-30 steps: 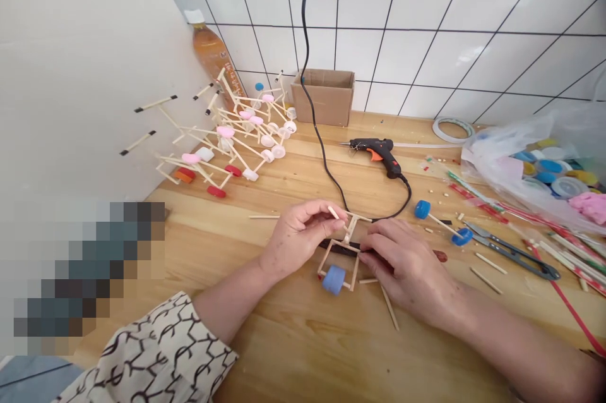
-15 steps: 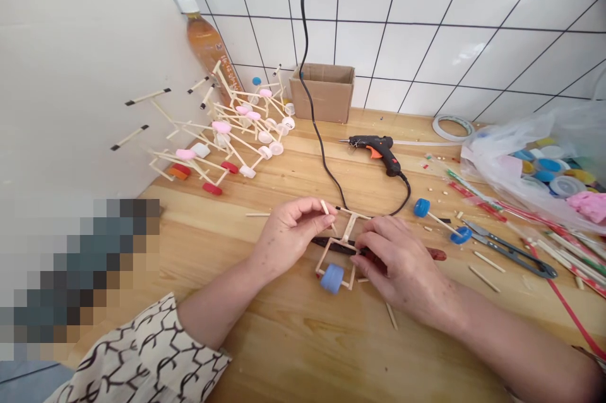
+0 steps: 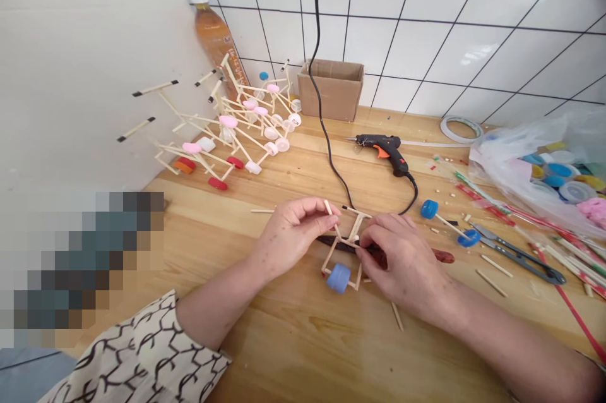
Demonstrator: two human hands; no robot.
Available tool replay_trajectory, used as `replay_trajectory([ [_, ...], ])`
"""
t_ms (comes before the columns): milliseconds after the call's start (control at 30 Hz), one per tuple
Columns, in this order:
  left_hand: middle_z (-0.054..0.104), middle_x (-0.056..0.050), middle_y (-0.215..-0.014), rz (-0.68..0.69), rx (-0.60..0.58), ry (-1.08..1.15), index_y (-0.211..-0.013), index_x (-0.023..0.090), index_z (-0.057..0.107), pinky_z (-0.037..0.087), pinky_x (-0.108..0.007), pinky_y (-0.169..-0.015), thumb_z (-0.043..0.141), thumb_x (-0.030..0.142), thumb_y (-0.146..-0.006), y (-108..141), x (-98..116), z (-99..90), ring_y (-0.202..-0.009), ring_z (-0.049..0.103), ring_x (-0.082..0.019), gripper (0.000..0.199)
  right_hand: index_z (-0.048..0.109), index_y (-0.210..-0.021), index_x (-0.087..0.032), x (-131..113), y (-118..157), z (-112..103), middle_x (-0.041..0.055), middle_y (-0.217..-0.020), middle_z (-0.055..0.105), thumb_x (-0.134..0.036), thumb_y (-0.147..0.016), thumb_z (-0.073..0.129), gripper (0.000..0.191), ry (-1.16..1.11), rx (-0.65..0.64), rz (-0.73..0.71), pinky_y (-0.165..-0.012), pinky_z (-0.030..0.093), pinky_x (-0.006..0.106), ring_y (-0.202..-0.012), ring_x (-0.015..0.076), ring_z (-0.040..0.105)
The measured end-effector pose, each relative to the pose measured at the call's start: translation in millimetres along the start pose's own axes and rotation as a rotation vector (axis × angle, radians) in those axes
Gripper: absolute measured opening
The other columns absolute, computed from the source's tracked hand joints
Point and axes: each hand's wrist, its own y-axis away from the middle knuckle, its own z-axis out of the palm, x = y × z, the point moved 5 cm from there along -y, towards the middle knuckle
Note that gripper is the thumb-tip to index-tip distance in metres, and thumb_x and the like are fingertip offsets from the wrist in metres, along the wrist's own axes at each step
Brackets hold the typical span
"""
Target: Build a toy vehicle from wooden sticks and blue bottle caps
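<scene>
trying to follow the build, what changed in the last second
The left hand has tilted its small wooden stick more upright, lower end swinging down toward the stick frame. The right hand has shifted slightly left, its fingers over the frame. The frame, its blue wheel and the glue gun stayed put.

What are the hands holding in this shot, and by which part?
The left hand pinches a short wooden stick between thumb and forefinger, partway along it. The right hand grips the wooden stick frame at its crossbar, near the middle.
</scene>
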Motion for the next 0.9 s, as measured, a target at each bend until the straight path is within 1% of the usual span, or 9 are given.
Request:
replay_trajectory([
  [100, 0.065, 0.000, -0.074, 0.002, -0.016, 0.018, -0.077, 0.014, 0.065, 0.049, -0.022, -0.073, 0.064, 0.027, -0.076, 0.3, 0.0, 0.4, -0.070, 0.059, -0.010, 0.013, 0.053, -0.066, -0.018, -0.1, -0.7, 0.8, 0.0022, -0.070, 0.055, -0.011, -0.073, 0.056, 0.011, 0.005, -0.009, 0.021, -0.069, 0.037, 0.033, -0.071, 0.0181, 0.049],
  [233, 0.065, 0.001, -0.074, 0.008, -0.030, 0.048, -0.078, 0.014, 0.065, 0.049, -0.021, -0.072, 0.064, 0.027, -0.076, -0.3, -1.8, 0.7, -0.069, 0.059, -0.009, 0.013, 0.052, -0.065, -0.018, -0.9, -1.8, 2.1, 0.0015, -0.069, 0.055, -0.009, -0.072, 0.056, 0.012, -0.003, -0.018, 0.008, -0.068, 0.036, 0.033, -0.071, 0.0178, 0.048],
  [400, 0.065, 0.001, -0.073, 0.021, -0.044, 0.100, -0.078, 0.014, 0.065, 0.050, -0.022, -0.071, 0.065, 0.024, -0.076, -0.9, -2.0, 3.1, -0.068, 0.060, -0.009, 0.011, 0.052, -0.065, -0.018, -2.3, -0.6, 1.9, 0.0027, -0.075, 0.056, -0.010, -0.073, 0.056, 0.012, -0.008, -0.027, -0.016, -0.071, 0.037, 0.034, -0.075, 0.0188, 0.048],
  [667, 0.067, -0.001, -0.076, 0.125, -0.005, 0.134, -0.078, 0.013, 0.068, 0.052, -0.019, -0.070, 0.063, 0.017, -0.076, 2.3, 0.2, 10.7, -0.070, 0.061, -0.009, 0.006, 0.051, -0.064, -0.018, -3.7, 0.1, 2.4, 0.0035, -0.078, 0.056, -0.008, -0.073, 0.055, 0.014, -0.053, -0.029, -0.012, -0.070, 0.039, 0.035, -0.078, 0.0192, 0.048],
  [800, 0.068, -0.001, -0.077, 0.179, 0.009, 0.106, -0.077, 0.013, 0.068, 0.053, -0.019, -0.068, 0.063, 0.015, -0.077, 4.2, 2.0, 13.2, -0.070, 0.063, -0.010, 0.005, 0.053, -0.067, -0.018, 0.3, 0.5, -1.1, 0.0036, -0.080, 0.057, -0.005, -0.070, 0.056, 0.013, -0.131, -0.031, 0.000, -0.071, 0.040, 0.035, -0.078, 0.0185, 0.049],
  [900, 0.069, -0.001, -0.077, 0.224, 0.002, 0.063, -0.077, 0.013, 0.068, 0.053, -0.018, -0.067, 0.062, 0.013, -0.077, 6.4, 4.3, 15.1, -0.070, 0.063, -0.010, 0.005, 0.053, -0.068, -0.018, 5.4, 0.3, -6.2, 0.0026, -0.079, 0.056, -0.001, -0.067, 0.054, 0.017, -0.208, -0.052, 0.032, -0.069, 0.042, 0.032, -0.076, 0.0167, 0.050],
])
